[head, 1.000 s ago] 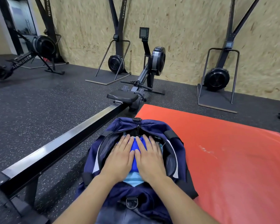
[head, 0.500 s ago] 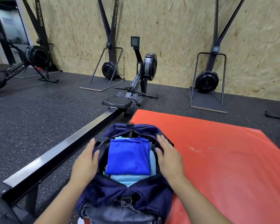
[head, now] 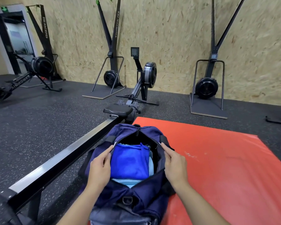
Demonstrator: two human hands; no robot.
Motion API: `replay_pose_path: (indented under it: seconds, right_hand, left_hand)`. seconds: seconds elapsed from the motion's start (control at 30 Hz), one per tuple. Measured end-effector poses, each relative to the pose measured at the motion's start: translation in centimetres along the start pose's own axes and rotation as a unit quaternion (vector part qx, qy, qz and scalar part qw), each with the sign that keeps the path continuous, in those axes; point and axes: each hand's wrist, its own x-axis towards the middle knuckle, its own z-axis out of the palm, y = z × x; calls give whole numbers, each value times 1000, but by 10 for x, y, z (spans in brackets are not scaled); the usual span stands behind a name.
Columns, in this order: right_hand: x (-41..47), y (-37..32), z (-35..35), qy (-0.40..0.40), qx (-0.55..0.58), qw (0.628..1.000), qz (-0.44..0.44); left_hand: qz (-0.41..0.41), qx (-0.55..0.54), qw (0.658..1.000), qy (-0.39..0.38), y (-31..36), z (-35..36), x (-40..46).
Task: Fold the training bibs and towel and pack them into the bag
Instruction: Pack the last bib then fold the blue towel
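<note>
Folded blue cloth (head: 130, 161) lies inside the open navy bag (head: 146, 192), on top of a lighter blue piece (head: 150, 166). Both hands pinch the bag's opening: the left hand (head: 98, 168) grips the left edge, the right hand (head: 174, 163) the right edge. The bag sits at the red mat's (head: 225, 168) corner, beside a rowing machine's rail (head: 58, 161).

Two bare forearms, bare hands (head: 100, 166), no sleeves visible

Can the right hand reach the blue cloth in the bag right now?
Probably yes. The bag is unzipped, and the blue cloth lies on top, uncovered. The right hand pinches the bag's edge beside it, so it must let go first.
</note>
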Motion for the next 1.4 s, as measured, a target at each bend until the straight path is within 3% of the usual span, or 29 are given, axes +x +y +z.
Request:
replay_pose_path:
  seconds: [0.37, 0.67, 1.03, 1.4]
  right_hand:
    - [20, 35, -122, 24, -7, 999, -20]
    - [32, 118, -251, 27, -65, 997, 24]
    - [64, 206, -386, 98, -127, 983, 93]
    - [29, 238, -433, 102, -93, 983, 118]
  left_hand:
    - [23, -58, 997, -40, 78, 77, -40]
    - [16, -123, 988, -97, 165, 210, -105]
    - [-6, -174, 972, -159, 271, 374, -177]
    - [18, -179, 963, -200, 296, 381, -204]
